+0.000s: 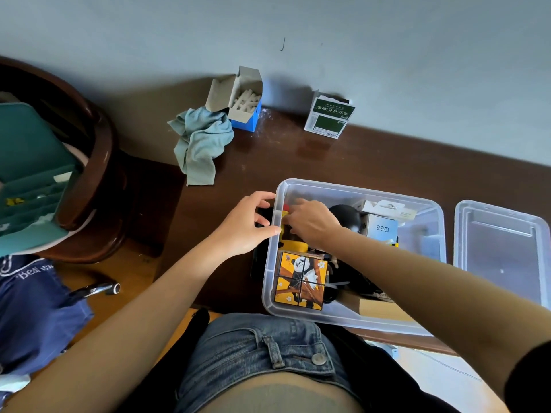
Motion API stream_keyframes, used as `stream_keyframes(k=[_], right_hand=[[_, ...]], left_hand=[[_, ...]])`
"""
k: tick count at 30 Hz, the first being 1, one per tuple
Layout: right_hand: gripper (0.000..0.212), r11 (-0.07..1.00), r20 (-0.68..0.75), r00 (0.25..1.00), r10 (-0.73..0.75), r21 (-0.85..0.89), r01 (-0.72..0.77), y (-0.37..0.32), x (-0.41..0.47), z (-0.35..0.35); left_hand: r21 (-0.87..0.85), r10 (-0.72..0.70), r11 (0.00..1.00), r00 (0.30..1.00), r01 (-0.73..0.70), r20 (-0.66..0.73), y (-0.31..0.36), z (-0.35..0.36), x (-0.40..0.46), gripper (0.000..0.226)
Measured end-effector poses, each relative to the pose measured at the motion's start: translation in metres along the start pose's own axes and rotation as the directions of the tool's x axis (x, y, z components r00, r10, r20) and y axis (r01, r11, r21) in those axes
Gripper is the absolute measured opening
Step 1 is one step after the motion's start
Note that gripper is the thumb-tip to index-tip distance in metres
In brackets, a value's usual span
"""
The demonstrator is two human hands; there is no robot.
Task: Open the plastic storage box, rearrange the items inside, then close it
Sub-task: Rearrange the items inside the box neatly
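Head view: the left hand (pixel 243 226) grasps the left wall of the open plastic storage box (pixel 354 190); the right hand (pixel 313 222) reaches inside at its far-left corner, its grip I cannot tell; the lid (pixel 501 248) lies just right of the box.

The clear plastic storage box (pixel 354 257) stands open near the front edge of the worktop (pixel 387 162). Its clear lid (pixel 504 251) lies just beside it toward the right end, underside up. Inside, a panda picture cube (pixel 299 281) sits in the front left corner, a pale box marked Q88 (pixel 382 229) near the back wall, and a black rounded object (pixel 346 216) left of that.
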State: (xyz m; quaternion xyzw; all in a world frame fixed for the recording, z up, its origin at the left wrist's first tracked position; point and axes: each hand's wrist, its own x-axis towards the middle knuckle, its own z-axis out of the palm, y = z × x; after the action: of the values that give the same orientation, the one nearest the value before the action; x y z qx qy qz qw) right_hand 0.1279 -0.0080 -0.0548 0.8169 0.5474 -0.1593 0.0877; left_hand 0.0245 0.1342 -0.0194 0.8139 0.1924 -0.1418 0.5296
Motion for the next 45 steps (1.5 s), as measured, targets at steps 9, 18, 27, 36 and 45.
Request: stream_keyframes(k=[9, 18, 27, 36, 45], right_hand=[[0.024, 0.999, 0.092, 0.995, -0.042, -0.008, 0.042, -0.007, 0.003, -0.001], [0.033, 0.94, 0.065, 0.952, 0.3, 0.146, -0.307, -0.011, -0.005, -0.006], [0.011, 0.943, 0.271, 0.929, 0.253, 0.145, -0.299, -0.007, 0.009, -0.01], [0.019, 0.91, 0.206, 0.91, 0.361, 0.134, -0.392, -0.009, 0.01, -0.012], [0.03, 0.905, 0.127, 0.911, 0.392, 0.126, -0.407, -0.012, 0.006, 0.0]], left_hand=[[0.01, 0.002, 1.0, 1.0, -0.002, 0.003, 0.001, -0.001, -0.001, 0.058], [-0.002, 0.012, 1.0, 1.0, -0.012, 0.0, 0.001, -0.001, -0.002, 0.058], [-0.003, 0.006, 1.0, 1.0, -0.006, 0.008, 0.0, 0.0, -0.003, 0.054], [-0.011, 0.009, 1.0, 1.0, -0.008, 0.014, -0.002, -0.001, -0.002, 0.053], [-0.033, 0.017, 0.999, 1.0, -0.017, 0.003, -0.001, 0.001, -0.004, 0.048]])
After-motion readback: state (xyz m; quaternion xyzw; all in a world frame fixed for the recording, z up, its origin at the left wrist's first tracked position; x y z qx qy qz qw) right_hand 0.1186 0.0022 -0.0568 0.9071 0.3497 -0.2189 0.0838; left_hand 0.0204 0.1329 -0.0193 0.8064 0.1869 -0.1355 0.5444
